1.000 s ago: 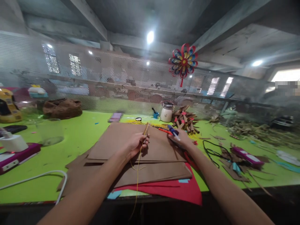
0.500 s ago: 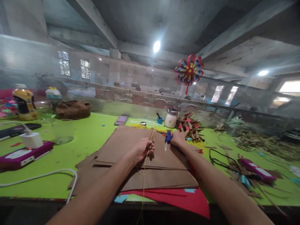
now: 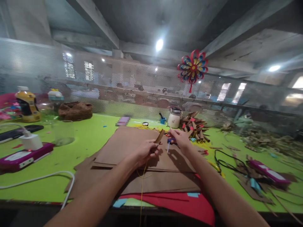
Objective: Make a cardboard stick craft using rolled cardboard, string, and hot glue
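Brown strip point(image 3: 160, 136) tight in left hand point(image 3: 146, 151), blue tool point(image 3: 171, 140) firm in right hand point(image 3: 182, 140).

Matt brown card point(image 3: 125, 142) lies near the front edge of the faintly glossy green desk point(image 3: 94, 132), a papery brown strip point(image 3: 160, 136) above it and matt red paper point(image 3: 199, 208) beneath. Toward the back edge — a perforated, metallic-looking screen point(image 3: 142, 78), a rough, cloth-like bundle point(image 3: 75, 111).

Dim ceiling point(image 3: 142, 22), glaring central lamp point(image 3: 159, 44), stretched edges
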The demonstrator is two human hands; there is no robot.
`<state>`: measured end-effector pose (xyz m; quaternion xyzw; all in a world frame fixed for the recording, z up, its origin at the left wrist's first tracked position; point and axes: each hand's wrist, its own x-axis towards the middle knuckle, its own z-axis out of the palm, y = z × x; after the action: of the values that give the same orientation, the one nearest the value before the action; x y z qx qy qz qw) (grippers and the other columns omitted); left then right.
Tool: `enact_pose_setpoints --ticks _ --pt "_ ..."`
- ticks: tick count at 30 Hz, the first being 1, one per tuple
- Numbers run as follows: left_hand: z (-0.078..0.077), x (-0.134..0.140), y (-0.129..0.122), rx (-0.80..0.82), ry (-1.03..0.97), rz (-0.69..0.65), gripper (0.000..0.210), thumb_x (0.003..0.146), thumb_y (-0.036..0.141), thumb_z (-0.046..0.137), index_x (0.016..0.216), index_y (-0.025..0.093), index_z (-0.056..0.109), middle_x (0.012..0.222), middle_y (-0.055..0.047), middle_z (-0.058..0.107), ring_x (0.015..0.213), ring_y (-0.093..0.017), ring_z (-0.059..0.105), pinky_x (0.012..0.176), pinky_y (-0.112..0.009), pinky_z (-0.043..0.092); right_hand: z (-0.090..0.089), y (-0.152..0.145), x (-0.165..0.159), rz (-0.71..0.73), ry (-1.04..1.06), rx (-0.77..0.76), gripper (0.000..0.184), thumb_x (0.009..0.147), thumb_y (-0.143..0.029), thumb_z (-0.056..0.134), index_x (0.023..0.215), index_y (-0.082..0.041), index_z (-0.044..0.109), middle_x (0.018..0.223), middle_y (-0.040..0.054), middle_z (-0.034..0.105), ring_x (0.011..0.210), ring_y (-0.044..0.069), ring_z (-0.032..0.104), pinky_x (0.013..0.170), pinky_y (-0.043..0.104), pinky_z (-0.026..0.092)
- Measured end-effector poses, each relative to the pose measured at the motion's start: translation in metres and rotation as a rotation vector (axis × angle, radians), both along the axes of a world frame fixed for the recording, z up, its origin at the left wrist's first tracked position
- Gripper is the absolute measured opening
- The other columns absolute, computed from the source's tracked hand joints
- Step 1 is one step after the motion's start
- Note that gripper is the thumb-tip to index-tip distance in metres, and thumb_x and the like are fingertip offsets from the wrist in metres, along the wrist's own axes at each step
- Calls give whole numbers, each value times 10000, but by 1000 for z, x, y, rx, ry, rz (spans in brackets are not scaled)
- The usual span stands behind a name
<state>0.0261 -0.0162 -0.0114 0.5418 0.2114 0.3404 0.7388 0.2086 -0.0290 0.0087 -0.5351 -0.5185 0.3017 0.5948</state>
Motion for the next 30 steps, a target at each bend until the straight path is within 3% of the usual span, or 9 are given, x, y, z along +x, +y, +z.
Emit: enact_pose_setpoints --ticks 5,8,12,21,27,30 --pt "-1 3 -4 116 137 33 216 732 208 539 924 122 589 677 1 521 511 -52 394 468 -188 260 2 -8 -21 -28 5 -30 650 658 -522 638 1167 -144 494 827 54 587 705 157 578 484 221 456" --pt "-2 6 -6 194 182 24 172 731 219 519 860 132 591 612 28 480 507 -59 374 481 -191 259 -3 -8 -33 -55 -58 19 767 629 -464 688 1276 -159 410 862 49 593 750 169 575 555 247 479" --pt "-1 7 -9 216 188 24 182 736 225 497 859 130 592 615 30 466 514 -59 363 476 -187 230 -10 -6 -34 -71 -134 65 744 600 -381 719 1254 -158 445 790 16 596 732 169 565 647 295 483" --pt "8 0 -8 76 128 -13 208 686 208 529 849 108 610 649 19 459 474 -34 286 422 -177 145 -6 -6 -23 62 -212 126 550 673 -364 658 1139 -100 535 572 -28 549 519 127 522 513 255 430" --pt "11 1 -11 -21 135 -12 331 759 434 549 796 109 602 611 18 440 463 -35 272 408 -178 110 -6 -5 -22 124 -211 147 451 695 -377 642 1050 -106 572 546 -23 564 475 117 516 480 247 424" --pt "10 1 -11 1 142 0 339 742 451 599 802 118 594 591 37 414 460 -31 252 412 -172 111 -7 -5 -22 173 -152 139 412 706 -407 622 996 -118 579 557 -23 565 463 112 520 451 240 426"
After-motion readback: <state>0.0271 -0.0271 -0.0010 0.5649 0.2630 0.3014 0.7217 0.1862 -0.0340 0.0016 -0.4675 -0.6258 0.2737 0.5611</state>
